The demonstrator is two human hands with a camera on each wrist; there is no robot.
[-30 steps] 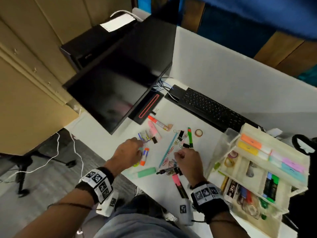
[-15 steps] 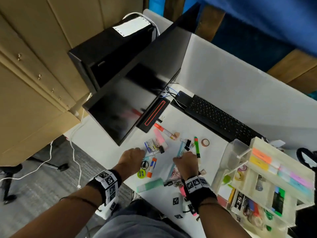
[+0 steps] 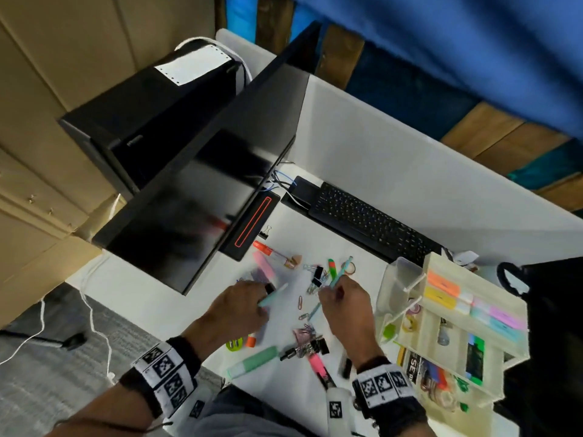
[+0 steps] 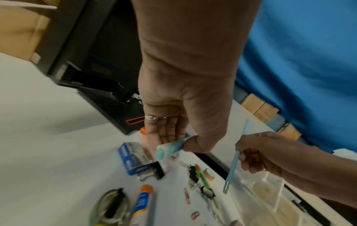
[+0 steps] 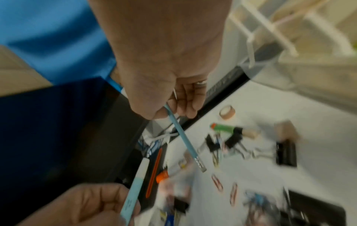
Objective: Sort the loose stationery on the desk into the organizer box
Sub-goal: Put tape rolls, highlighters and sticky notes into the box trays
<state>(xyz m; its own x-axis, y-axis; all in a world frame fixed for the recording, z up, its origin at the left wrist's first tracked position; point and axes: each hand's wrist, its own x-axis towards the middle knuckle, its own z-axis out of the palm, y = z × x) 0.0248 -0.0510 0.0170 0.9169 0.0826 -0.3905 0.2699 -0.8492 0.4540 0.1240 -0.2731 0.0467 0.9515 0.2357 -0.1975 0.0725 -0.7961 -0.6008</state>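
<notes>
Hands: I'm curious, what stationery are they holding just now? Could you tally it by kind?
Pencil: 1, blue, pinched in the right hand
Marker: 1, pale blue, gripped in the left hand
Total: 2

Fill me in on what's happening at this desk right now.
A person is sorting stationery. The left hand holds a light blue marker; the right hand pinches a thin blue pencil. Both are lifted off the white desk. Binder clips and paper clips still lie loose beside the partly filled organizer box.
</notes>
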